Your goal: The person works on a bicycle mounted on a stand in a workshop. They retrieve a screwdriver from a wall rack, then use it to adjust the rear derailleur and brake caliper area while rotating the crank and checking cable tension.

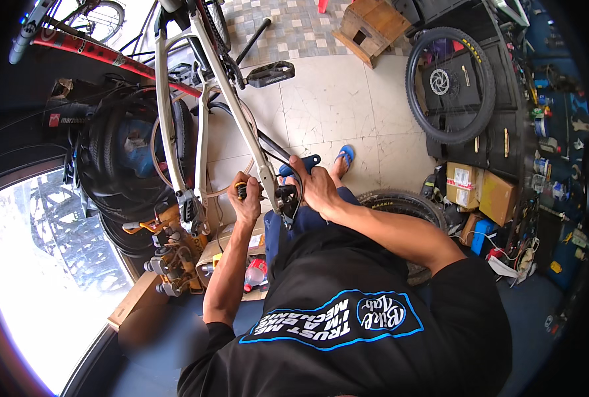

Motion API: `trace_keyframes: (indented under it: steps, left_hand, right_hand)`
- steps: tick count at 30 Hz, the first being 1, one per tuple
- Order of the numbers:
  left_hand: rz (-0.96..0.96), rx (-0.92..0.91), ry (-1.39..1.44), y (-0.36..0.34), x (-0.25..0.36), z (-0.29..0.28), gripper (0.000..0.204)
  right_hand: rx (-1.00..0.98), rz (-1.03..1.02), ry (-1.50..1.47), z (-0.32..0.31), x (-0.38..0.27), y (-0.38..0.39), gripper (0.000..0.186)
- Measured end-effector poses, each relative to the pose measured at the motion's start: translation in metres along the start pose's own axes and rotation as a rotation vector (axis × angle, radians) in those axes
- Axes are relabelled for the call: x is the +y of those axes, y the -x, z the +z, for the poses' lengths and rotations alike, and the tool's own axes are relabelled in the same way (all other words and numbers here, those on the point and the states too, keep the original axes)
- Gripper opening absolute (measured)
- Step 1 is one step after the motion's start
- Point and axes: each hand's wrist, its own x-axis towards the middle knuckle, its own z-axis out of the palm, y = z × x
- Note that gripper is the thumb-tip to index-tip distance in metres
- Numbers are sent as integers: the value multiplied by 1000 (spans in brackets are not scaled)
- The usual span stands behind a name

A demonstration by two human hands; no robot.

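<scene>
My left hand (245, 198) is closed round a small yellow-and-black tool (242, 189), just left of the rear end of a silver bicycle frame (245, 122). My right hand (316, 188) grips a blue-handled tool (309, 163) beside that frame end. A black derailleur-like part (286, 202) hangs there between my hands, with a dark cable looping by my right fingers; its finer detail is hard to make out. A second frame tube with a dropout (187, 206) hangs to the left, and a black pedal (270, 74) sticks out higher up.
A red bike frame (96, 49) and stacked tyres (99, 165) are at left, above yellow machinery (172, 264). A wheel (450, 129), cardboard boxes (496, 198) and a tool wall (559, 159) line the right. A wooden box (367, 30) stands behind; another tyre (407, 200) lies near my right arm.
</scene>
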Motion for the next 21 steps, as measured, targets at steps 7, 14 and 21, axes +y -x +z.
trace_keyframes:
  steps: [7, 14, 21]
  left_hand:
    - [-10, 8, -31, 1, 0, -1, 45]
    - [7, -7, -66, -2, -13, -7, 35]
    - [32, -33, -118, -6, -17, -14, 31]
  right_hand:
    - [49, -100, -59, 13, 37, -18, 74]
    - [123, -117, -424, 8, 17, -10, 44]
    - [-52, -108, -228, -17, -17, 0, 42]
